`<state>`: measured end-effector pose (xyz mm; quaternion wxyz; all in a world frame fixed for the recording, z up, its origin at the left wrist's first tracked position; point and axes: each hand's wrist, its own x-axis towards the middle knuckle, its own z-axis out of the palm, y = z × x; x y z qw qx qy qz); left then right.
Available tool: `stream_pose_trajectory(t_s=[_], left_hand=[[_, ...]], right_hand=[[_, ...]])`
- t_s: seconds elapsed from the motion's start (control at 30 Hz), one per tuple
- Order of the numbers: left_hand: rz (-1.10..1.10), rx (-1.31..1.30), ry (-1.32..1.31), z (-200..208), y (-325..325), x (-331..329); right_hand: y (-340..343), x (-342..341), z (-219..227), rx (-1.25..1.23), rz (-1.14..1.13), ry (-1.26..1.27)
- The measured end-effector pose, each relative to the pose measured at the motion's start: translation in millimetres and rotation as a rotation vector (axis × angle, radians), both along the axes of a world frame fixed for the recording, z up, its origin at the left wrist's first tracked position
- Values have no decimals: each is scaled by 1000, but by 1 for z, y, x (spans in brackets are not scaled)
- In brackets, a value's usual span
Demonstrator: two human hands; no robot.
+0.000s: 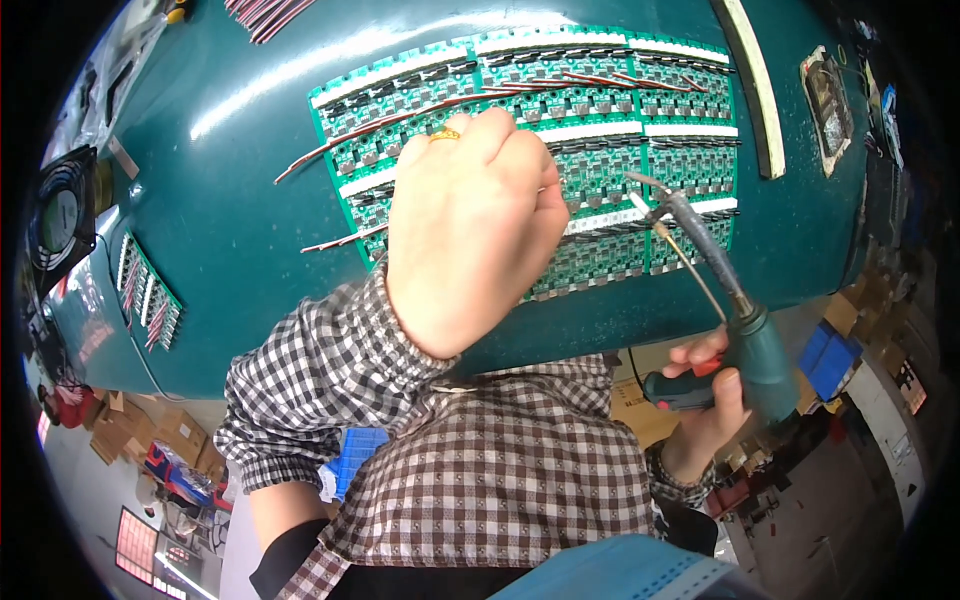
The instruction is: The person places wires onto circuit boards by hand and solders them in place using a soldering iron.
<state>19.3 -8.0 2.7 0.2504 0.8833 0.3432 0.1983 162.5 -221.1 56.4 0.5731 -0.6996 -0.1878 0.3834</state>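
Observation:
Several green circuit board panels (595,272) lie edge to edge on the green tabletop, with white strips and dark parts in rows. Over their left half is my left hand (475,235), wearing a yellow ring. Its fingers are curled closed and its fingertips are hidden, so what they hold does not show. Red and black wires (345,145) run across the panels, and a few ends stick out at the left. A green soldering gun (765,365) is gripped in my right hand (712,412), a finger near its red trigger. Its tip and thin feed tube (693,272) reach over the right-hand panels.
A bundle of red wires (268,15) lies at the far edge. At the left are a small board panel with wires (150,292) and a black fan (67,215). A pale bar (755,85) and a packet (827,110) lie at the right.

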Motion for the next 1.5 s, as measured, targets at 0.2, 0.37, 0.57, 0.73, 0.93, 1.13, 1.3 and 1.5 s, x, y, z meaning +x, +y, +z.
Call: stream_pose_trajectory(t_s=[0.2,0.37,0.57,0.73,0.93,1.13,1.3,1.5], left_hand=[[-57,-66,10,8,4,-4],[-113,-98,45,16,10,-6],[-162,-187,2,21,12,-4],[-116,-214,62,29,9,-13],[-64,-255,65,34,4,-24],[37,-65,-59,39,-8,-22],[-48,-301,-320,58,-35,-3],[-116,-426,-376,45,-43,-7]], right_hand=[[-9,17,-15,137,-129,277],[-12,37,-26,328,-226,580],[-23,85,-26,435,-280,610],[-22,123,30,626,-212,-69],[18,150,-11,230,-609,-453],[22,150,-18,229,-588,-327],[-13,110,-16,463,-407,48],[-17,80,-24,568,-131,713]])
